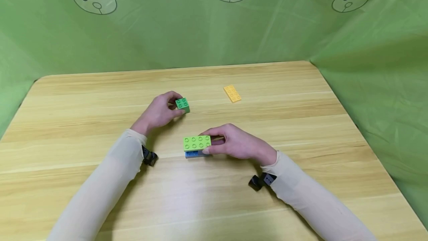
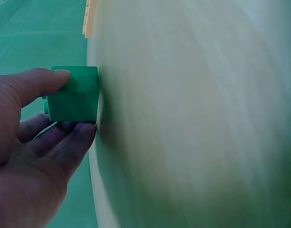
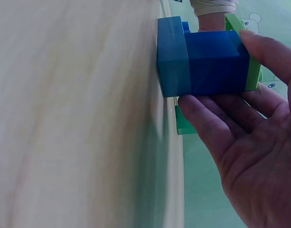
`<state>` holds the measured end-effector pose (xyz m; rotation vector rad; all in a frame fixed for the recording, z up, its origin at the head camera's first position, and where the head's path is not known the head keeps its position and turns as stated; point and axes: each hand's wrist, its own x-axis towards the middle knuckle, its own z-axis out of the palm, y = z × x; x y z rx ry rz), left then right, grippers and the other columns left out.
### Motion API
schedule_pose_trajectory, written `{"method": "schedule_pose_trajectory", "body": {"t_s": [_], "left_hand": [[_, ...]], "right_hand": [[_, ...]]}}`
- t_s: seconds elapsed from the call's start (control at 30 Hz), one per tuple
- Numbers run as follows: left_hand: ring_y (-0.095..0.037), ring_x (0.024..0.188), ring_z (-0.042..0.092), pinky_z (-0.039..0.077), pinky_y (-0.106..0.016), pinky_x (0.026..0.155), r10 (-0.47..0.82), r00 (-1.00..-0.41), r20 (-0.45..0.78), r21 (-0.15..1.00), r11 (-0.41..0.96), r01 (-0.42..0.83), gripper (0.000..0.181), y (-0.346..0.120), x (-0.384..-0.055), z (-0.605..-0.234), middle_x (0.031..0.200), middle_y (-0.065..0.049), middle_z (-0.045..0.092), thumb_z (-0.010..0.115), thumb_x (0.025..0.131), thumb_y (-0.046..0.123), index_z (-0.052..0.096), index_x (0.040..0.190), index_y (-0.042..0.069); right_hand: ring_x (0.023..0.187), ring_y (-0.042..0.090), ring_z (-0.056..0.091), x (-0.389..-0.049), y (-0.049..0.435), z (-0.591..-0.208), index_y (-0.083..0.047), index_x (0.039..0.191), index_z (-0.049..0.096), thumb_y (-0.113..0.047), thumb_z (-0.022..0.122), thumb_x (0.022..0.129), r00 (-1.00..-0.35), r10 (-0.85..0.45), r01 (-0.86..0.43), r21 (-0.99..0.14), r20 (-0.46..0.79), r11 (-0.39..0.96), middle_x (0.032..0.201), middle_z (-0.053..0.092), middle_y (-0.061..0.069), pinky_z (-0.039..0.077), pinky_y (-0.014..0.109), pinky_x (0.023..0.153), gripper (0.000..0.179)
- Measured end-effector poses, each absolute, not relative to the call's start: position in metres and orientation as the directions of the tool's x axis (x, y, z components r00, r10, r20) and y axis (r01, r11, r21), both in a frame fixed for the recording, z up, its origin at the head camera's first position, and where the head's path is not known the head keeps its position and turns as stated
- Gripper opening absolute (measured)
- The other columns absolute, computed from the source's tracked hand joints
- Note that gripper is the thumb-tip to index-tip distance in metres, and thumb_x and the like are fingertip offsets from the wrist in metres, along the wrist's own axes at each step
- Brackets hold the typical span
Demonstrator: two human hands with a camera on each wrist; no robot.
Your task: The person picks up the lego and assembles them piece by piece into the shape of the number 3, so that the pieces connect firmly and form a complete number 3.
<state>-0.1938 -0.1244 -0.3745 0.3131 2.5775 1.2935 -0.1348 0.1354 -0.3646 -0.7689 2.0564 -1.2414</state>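
Fingers of left hand [image 1: 159, 111] pinch green brick [image 1: 182, 105]; right hand [image 1: 236, 143] grips lime-on-blue stack [image 1: 196, 146] on surface [image 1: 301, 122]. Square studs up, then press straight down.

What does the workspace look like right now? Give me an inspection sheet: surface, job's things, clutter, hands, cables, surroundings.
Surface: wooden table, light grain.
Job's things: small green brick on the table, in the left hand; stack with a lime plate on top of blue bricks, standing on the table, in the right hand.
Clutter: yellow plate lying apart, beyond the hands.
Hands: left hand pinches the small green brick with thumb and fingers; right hand grips the stack.
Cables: nothing seen; black wrist straps only.
Surroundings: green cloth backdrop with cartoon prints.
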Motion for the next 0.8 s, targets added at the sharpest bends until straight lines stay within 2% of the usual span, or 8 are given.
{"method": "schedule_pose_trajectory", "body": {"t_s": [0.17, 0.8], "left_hand": [[-0.028, 0.109, 0.054, 0.046, -0.04, 0.097, 0.304, -0.946, -0.114, 0.8, 0.592, 0.094, 0.041, -0.1255, -0.1949, -0.3737, 0.115, -0.013, 0.058, 0.071, 0.091, 0.011, 0.055, 0.127, 0.0], [-0.025, 0.106, 0.058, 0.051, -0.038, 0.089, 0.266, -0.96, -0.093, 0.828, 0.556, 0.074, 0.044, -0.1282, -0.1858, -0.3663, 0.113, -0.01, 0.063, 0.076, 0.087, 0.017, 0.061, 0.126, 0.003]], "right_hand": [[0.102, 0.015, 0.066, -0.1353, 0.1348, -0.3652, -0.01, 0.127, 0.065, -0.023, 0.075, 0.09, -0.647, -0.736, -0.173, -0.901, -0.2, 0.397, 0.112, 0.069, -0.004, 0.054, 0.029, 0.087, 0.04], [0.102, 0.013, 0.065, -0.1355, 0.1349, -0.363, -0.011, 0.127, 0.065, -0.025, 0.074, 0.09, -0.65, -0.73, -0.177, -0.892, -0.212, 0.416, 0.112, 0.069, -0.005, 0.054, 0.028, 0.088, 0.04]]}}
